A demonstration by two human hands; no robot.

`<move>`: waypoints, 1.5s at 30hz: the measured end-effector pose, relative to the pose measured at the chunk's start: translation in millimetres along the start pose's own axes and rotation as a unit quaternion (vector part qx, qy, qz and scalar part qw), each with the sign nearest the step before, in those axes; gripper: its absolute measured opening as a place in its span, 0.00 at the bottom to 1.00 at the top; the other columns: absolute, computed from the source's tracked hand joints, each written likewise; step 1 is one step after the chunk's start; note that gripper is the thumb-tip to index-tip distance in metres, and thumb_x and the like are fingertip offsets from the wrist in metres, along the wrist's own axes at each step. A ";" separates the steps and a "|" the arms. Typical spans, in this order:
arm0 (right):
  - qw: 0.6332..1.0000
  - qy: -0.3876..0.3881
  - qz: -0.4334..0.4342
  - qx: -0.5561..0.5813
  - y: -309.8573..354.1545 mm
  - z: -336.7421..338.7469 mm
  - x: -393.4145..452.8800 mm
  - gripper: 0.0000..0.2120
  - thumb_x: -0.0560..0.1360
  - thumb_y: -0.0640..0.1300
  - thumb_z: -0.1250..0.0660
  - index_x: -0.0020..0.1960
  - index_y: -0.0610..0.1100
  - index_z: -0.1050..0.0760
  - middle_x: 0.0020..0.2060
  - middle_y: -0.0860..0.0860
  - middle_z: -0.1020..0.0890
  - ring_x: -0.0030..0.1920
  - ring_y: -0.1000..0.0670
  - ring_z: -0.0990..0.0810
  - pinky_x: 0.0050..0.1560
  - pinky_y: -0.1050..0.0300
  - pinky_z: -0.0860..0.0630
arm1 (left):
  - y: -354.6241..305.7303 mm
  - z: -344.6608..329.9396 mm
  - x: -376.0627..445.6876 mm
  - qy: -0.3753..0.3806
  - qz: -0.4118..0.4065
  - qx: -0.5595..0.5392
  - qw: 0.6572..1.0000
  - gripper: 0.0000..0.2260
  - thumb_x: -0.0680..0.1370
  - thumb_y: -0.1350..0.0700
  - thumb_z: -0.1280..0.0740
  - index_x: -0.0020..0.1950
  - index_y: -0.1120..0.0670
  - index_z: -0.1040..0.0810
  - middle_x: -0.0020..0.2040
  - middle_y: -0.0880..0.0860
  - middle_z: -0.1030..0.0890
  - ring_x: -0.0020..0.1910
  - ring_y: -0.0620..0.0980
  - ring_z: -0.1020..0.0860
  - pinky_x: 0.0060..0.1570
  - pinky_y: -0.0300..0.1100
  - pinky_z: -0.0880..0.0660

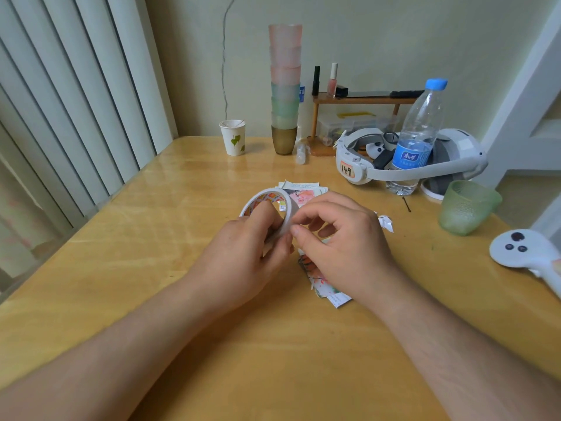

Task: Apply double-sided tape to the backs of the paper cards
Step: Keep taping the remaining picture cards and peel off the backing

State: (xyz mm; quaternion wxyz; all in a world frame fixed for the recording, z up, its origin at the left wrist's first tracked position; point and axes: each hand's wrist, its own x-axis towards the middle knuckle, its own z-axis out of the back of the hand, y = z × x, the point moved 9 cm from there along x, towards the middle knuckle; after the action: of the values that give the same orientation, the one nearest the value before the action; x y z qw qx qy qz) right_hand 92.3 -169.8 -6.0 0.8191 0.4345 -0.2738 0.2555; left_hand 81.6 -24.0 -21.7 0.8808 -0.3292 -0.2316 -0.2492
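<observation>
Above cards [305,192] — white tape roll [280,208], colourful printed core.

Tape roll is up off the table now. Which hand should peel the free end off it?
Right, probably. The left hand already grips the tape roll, steadying it above the paper cards. The right hand has thumb and forefinger pinched at the roll's outer edge, so it is best placed to peel.

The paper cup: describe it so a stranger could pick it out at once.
Start at the wooden table and look to its far edge by the wall. Left of the tall stack of tumblers stands the paper cup, apart from it. It alone is white, printed with green leaves, with thin sticks across its rim.
</observation>
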 end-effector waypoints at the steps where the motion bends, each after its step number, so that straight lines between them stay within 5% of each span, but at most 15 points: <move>1: 1.000 0.000 0.000 -0.001 0.1 0.0 0.2 0.06 0.72 0.37 0.24 0.43 0.47 0.16 0.43 0.56 0.18 0.47 0.54 0.19 0.45 0.60 0.22 | -0.1 -0.4 0.2 0.002 -0.004 0.001 1.000 0.11 0.82 0.54 0.31 0.48 0.56 0.32 0.36 0.52 0.21 0.33 0.48 0.30 0.32 0.42 0.33; 5: 0.999 -0.016 0.021 -0.027 4.7 2.2 0.6 0.05 0.72 0.37 0.25 0.41 0.46 0.18 0.41 0.56 0.19 0.43 0.53 0.20 0.43 0.58 0.22 | -4.1 0.2 0.1 0.000 -0.014 0.002 1.000 0.10 0.82 0.52 0.34 0.47 0.55 0.33 0.34 0.51 0.23 0.33 0.51 0.30 0.32 0.43 0.33; 9: 0.999 -0.035 0.013 -0.039 6.1 6.3 -0.7 0.06 0.71 0.36 0.24 0.41 0.46 0.17 0.36 0.56 0.19 0.35 0.59 0.22 0.39 0.72 0.29 | -2.2 0.8 -0.7 0.009 0.008 -0.017 1.000 0.10 0.83 0.52 0.34 0.47 0.53 0.33 0.35 0.51 0.22 0.34 0.54 0.29 0.32 0.43 0.32; 14: 0.999 -0.030 0.009 -0.044 6.8 6.2 0.6 0.14 0.73 0.39 0.24 0.58 0.48 0.18 0.37 0.57 0.17 0.33 0.59 0.24 0.42 0.66 0.25 | -2.0 2.0 0.2 0.021 0.030 -0.045 0.998 0.07 0.84 0.51 0.37 0.49 0.52 0.32 0.37 0.50 0.18 0.35 0.53 0.24 0.37 0.51 0.28; 19: 0.993 -0.036 0.088 -0.076 22.5 5.9 0.3 0.05 0.73 0.36 0.26 0.46 0.45 0.15 0.39 0.54 0.17 0.36 0.55 0.22 0.41 0.68 0.27 | -2.3 4.0 2.0 -0.007 0.017 -0.021 1.000 0.07 0.84 0.52 0.37 0.51 0.53 0.31 0.34 0.52 0.20 0.34 0.54 0.25 0.36 0.50 0.29; 24: 0.992 -0.017 0.081 -0.091 19.4 4.0 -0.8 0.04 0.75 0.40 0.29 0.44 0.47 0.16 0.39 0.54 0.17 0.31 0.51 0.23 0.39 0.55 0.23 | -8.1 8.0 4.3 -0.028 -0.005 0.028 0.999 0.08 0.83 0.59 0.34 0.58 0.56 0.32 0.25 0.46 0.34 0.27 0.49 0.32 0.36 0.30 0.37; 29: 0.991 -0.030 0.071 -0.112 16.9 6.6 -0.1 0.03 0.73 0.41 0.28 0.43 0.48 0.16 0.35 0.54 0.18 0.29 0.53 0.29 0.34 0.53 0.24 | -12.9 4.2 2.2 -0.012 -0.028 0.056 0.998 0.09 0.82 0.62 0.34 0.56 0.51 0.30 0.26 0.46 0.35 0.30 0.44 0.31 0.50 0.45 0.31; 34: 0.989 -0.019 0.083 -0.122 18.4 5.1 0.9 0.04 0.73 0.42 0.29 0.40 0.48 0.17 0.33 0.52 0.19 0.29 0.50 0.27 0.31 0.53 0.25 | -10.1 3.4 2.9 -0.017 -0.029 0.048 0.998 0.05 0.83 0.60 0.35 0.56 0.51 0.29 0.27 0.48 0.34 0.30 0.48 0.32 0.54 0.43 0.31; 37: 0.987 -0.025 0.089 -0.134 19.8 5.2 1.6 0.05 0.74 0.42 0.29 0.39 0.48 0.17 0.32 0.51 0.20 0.29 0.48 0.26 0.31 0.52 0.25 | -9.5 2.9 2.8 -0.021 -0.031 0.046 0.998 0.05 0.84 0.61 0.35 0.57 0.53 0.29 0.27 0.45 0.35 0.29 0.46 0.31 0.52 0.40 0.32; 41: 0.985 -0.011 0.084 -0.149 18.5 1.1 1.7 0.05 0.75 0.43 0.32 0.42 0.48 0.19 0.35 0.51 0.24 0.30 0.46 0.27 0.31 0.50 0.24 | -6.0 1.9 4.1 -0.018 -0.020 0.040 0.999 0.06 0.83 0.62 0.35 0.55 0.52 0.29 0.27 0.50 0.32 0.30 0.54 0.34 0.49 0.41 0.29; 45: 0.986 0.020 0.089 -0.139 18.0 -1.0 1.2 0.04 0.79 0.46 0.33 0.48 0.49 0.19 0.49 0.52 0.25 0.41 0.47 0.26 0.37 0.46 0.23 | 0.1 3.2 4.4 -0.009 0.025 -0.042 0.999 0.04 0.83 0.60 0.37 0.52 0.51 0.27 0.30 0.55 0.28 0.30 0.56 0.33 0.34 0.46 0.31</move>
State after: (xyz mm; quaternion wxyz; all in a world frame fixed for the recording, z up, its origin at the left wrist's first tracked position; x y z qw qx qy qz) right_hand 81.5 -159.9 4.6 0.8507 0.2856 -0.3277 0.2955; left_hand 84.3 -23.0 -17.0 0.8700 -0.3740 -0.2208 -0.2333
